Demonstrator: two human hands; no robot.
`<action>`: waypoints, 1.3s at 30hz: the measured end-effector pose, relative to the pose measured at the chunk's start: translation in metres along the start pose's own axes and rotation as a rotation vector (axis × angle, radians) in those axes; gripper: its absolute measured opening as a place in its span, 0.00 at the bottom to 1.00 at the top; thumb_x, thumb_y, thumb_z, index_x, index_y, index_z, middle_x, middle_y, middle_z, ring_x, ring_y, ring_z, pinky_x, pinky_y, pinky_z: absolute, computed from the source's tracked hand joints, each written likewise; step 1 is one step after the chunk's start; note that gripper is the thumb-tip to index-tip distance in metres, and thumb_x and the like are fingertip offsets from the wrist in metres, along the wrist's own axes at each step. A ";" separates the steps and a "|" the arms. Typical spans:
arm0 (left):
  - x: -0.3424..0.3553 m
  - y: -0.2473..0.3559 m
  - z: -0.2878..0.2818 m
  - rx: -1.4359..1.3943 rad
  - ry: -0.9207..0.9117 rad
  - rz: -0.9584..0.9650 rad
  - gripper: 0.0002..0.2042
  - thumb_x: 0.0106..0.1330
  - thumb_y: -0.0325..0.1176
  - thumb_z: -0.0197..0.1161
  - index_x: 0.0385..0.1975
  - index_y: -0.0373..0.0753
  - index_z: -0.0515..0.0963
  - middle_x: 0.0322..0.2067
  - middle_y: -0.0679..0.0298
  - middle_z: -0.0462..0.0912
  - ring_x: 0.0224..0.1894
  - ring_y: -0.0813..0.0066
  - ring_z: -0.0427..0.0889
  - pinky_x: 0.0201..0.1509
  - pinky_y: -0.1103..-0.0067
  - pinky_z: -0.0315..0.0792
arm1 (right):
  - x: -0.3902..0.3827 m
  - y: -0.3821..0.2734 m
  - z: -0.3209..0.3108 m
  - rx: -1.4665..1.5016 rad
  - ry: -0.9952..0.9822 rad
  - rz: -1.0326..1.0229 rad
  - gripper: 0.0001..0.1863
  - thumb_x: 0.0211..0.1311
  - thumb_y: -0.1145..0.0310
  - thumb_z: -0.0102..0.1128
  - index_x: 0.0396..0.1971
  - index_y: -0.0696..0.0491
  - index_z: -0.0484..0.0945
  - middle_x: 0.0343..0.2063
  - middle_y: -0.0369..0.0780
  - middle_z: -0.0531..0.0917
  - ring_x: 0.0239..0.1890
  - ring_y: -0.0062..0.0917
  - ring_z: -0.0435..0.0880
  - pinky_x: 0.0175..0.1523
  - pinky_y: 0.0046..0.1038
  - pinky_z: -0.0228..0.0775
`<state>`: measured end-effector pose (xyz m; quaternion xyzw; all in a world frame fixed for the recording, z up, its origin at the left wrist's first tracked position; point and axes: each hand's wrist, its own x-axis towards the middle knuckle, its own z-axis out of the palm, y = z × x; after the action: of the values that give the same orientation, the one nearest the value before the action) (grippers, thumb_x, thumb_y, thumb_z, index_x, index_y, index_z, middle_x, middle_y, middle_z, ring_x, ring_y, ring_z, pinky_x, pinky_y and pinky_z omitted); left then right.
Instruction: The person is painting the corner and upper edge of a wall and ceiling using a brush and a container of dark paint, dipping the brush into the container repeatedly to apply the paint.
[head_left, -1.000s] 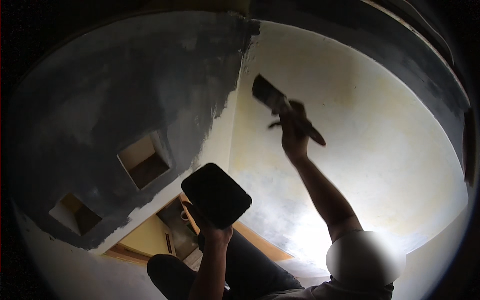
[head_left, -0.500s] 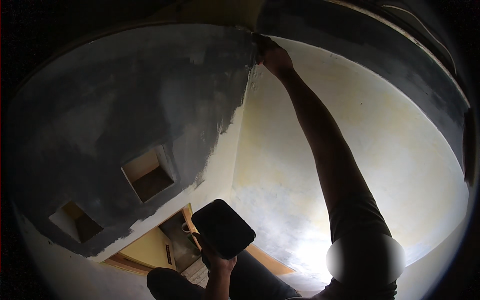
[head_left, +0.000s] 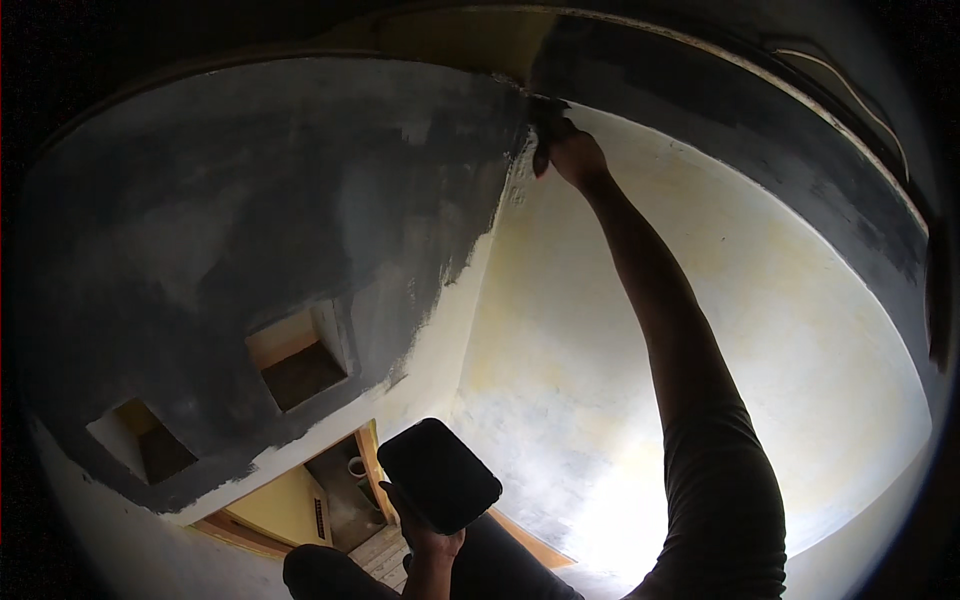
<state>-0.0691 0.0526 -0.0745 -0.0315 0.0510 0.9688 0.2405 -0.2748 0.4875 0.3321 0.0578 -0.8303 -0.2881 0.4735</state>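
Black container [head_left: 438, 473], held in left hand [head_left: 431, 540]

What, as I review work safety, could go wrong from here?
The brush in the right hand is right by the pale wall and might leave dark smears on it. The dark container, held by the left hand alone, might tip toward the legs below; its contents are too dark to tell.

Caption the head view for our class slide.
Right hand holds a brush high by the pale wall; left hand holds a dark container.
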 end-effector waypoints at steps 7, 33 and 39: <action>-0.001 0.004 0.001 0.016 -0.067 -0.044 0.34 0.75 0.66 0.43 0.73 0.51 0.63 0.67 0.63 0.75 0.60 0.56 0.82 0.55 0.53 0.83 | 0.031 0.017 0.010 0.063 -0.025 0.080 0.28 0.66 0.70 0.51 0.67 0.48 0.68 0.61 0.44 0.77 0.55 0.39 0.83 0.48 0.43 0.83; 0.005 0.008 -0.021 0.040 -0.104 -0.025 0.36 0.73 0.68 0.44 0.73 0.52 0.62 0.66 0.62 0.75 0.63 0.57 0.79 0.63 0.54 0.79 | 0.014 -0.016 -0.029 -0.245 -0.066 -0.227 0.13 0.58 0.70 0.59 0.41 0.60 0.82 0.43 0.50 0.83 0.45 0.40 0.87 0.34 0.37 0.86; 0.007 -0.003 -0.003 0.021 -0.084 -0.054 0.34 0.75 0.67 0.42 0.70 0.49 0.65 0.62 0.63 0.77 0.59 0.60 0.82 0.57 0.59 0.83 | 0.037 0.045 -0.013 0.157 -0.216 -0.042 0.18 0.67 0.66 0.51 0.53 0.58 0.76 0.48 0.50 0.82 0.43 0.40 0.87 0.44 0.41 0.84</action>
<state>-0.0733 0.0584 -0.0782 0.0103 0.0499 0.9618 0.2689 -0.2761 0.5057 0.3891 0.0809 -0.8951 -0.2366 0.3691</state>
